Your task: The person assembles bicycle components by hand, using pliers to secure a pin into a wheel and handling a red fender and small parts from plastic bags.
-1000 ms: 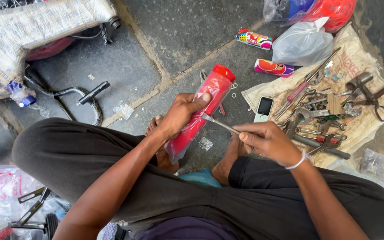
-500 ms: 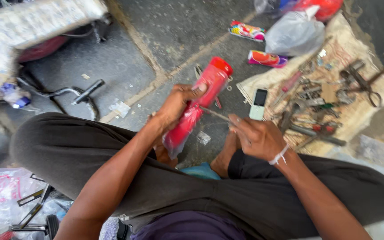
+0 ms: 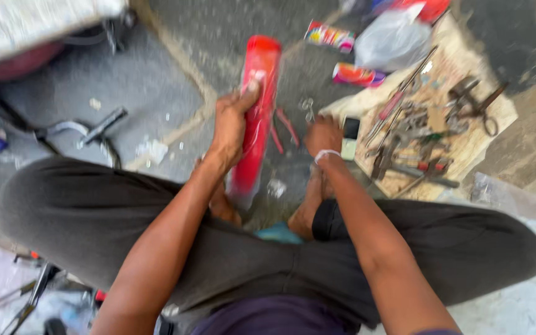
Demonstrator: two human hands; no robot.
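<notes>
Left hand (image 3: 229, 127) grips red cylinder (image 3: 257, 105); right hand (image 3: 322, 134) beside it, grip unclear.

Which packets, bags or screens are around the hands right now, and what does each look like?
Colourful packet: on the ground at top, flat, oblong, red, yellow and blue.
Second packet: at the mat's upper edge, oblong, pink and yellow.
Clear plastic bag: top right, crumpled, greyish.
Phone: beside the right hand, slim rectangle, dark screen above, pale lower half.
</notes>
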